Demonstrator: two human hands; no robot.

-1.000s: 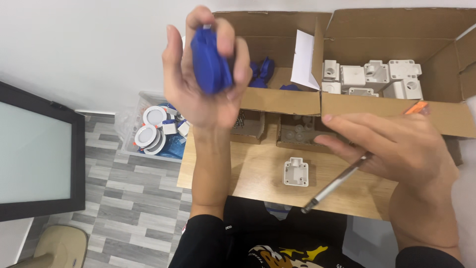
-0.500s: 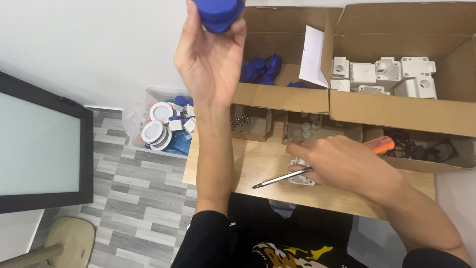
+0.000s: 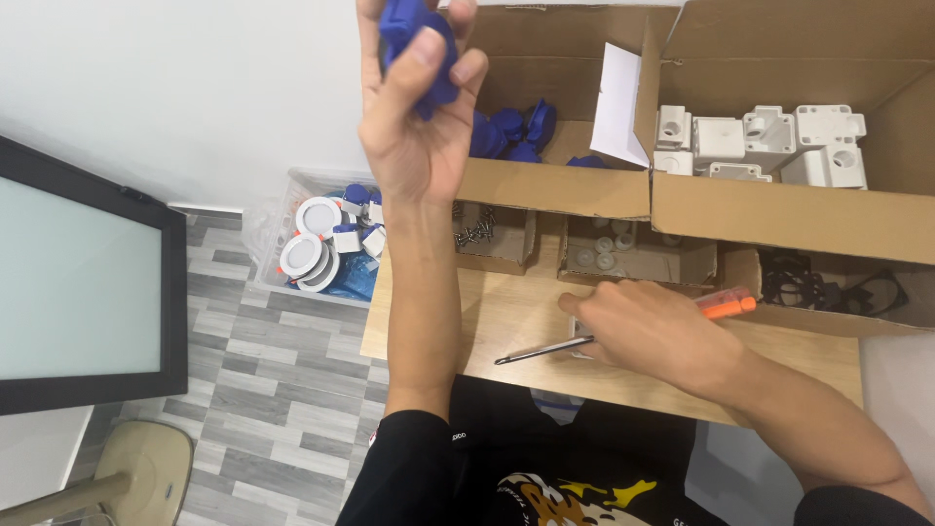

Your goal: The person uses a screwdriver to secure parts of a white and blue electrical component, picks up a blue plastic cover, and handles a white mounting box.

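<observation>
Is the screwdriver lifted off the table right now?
No, the screwdriver lies on the table under the right hand, its tip resting on the wood.

The person is wearing a black short-sleeved T-shirt (image 3: pixel 506 477) with a yellow and white print showing on the chest. Both forearms are showing bare below the sleeves, with no watch, rings or gloves.

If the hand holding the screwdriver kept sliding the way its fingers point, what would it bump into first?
Probably the left forearm. The right hand lies on the wooden table with fingers pointing left; the arm may be higher, so it could pass underneath.
</observation>
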